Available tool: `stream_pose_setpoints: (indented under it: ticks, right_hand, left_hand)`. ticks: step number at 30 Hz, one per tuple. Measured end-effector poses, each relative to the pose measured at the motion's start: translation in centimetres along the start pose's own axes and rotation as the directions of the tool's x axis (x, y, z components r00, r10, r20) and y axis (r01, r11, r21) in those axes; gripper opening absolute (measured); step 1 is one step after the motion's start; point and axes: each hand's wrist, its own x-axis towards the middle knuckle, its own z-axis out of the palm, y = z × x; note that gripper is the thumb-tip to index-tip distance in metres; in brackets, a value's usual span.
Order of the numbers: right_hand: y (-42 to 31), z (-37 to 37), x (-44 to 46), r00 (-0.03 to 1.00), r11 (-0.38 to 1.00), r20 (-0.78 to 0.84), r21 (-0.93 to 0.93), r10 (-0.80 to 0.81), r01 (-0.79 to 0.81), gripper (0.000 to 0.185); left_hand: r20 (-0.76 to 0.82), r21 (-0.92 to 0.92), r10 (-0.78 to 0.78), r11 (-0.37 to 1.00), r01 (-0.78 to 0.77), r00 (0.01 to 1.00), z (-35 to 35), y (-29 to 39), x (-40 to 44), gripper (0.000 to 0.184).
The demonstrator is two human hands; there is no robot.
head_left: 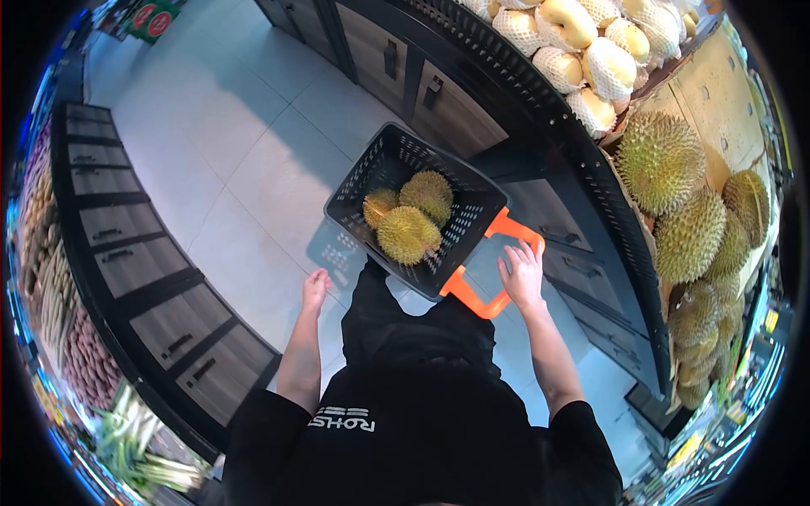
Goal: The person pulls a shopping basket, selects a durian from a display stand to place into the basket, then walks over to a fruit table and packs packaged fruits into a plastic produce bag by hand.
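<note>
A black shopping basket point(472, 190) with perforated sides stands in front of my legs, holding 3 spiky yellow-green durians point(408, 235). Its orange handle point(475, 297) extends toward me. My right hand point(523, 274) lies across this handle, with fingers loosely around it and the thumb side partly apart; the hand covers part of the bar. To the left of the basket, my left hand point(316, 289) hangs in the air, fingers curled in and nothing visible in them. Whether the basket touches the floor is hard to tell.
At right, a dark display stand point(582, 160) carries net-wrapped pears point(609, 67) and a cardboard-lined heap of durians point(661, 163). Opposite, a curved counter point(181, 320) with drawers holds root vegetables point(89, 358) and leeks point(135, 438). Pale floor tiles point(236, 110) run between them.
</note>
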Motion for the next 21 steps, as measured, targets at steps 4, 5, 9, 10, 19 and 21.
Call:
stream_pose_setpoints:
  ticks: [4,5,9,10,19,21]
  right_hand:
    - [1.7,-1.2,1.3,0.998,0.993,-0.003,0.099,-0.068,0.068,0.028]
    - [1.6,-1.2,1.3,0.997,0.994,0.003,0.084,-0.075,0.075,0.029]
    - [2.3,-0.9,0.8,0.99,0.987,-0.036,0.07,-0.139,0.142,0.028]
    - [2.4,-1.1,0.6,0.987,0.984,-0.027,0.079,-0.158,0.159,0.028]
    - [2.9,0.2,0.7,0.949,0.941,-0.13,0.148,-0.286,0.304,0.031]
    - [2.7,0.2,0.8,0.958,0.947,-0.114,0.161,-0.262,0.278,0.032]
  left_hand:
    - [-0.045,-0.076,0.006,0.997,-0.009,0.999,4.8,-1.7,-5.1,0.041]
    - [-0.026,-0.114,-0.003,0.994,0.0,1.0,6.8,-1.8,-6.7,0.041]
    - [0.067,-0.151,0.244,0.961,-0.232,0.967,16.3,-1.6,-12.0,0.043]
    - [0.095,-0.116,0.337,0.938,-0.326,0.937,18.7,-1.1,-13.2,0.045]
    - [0.394,0.345,0.596,0.609,-0.714,0.699,28.8,8.0,-26.5,0.059]
    - [0.338,0.414,0.599,0.598,-0.686,0.726,30.0,9.0,-26.7,0.053]
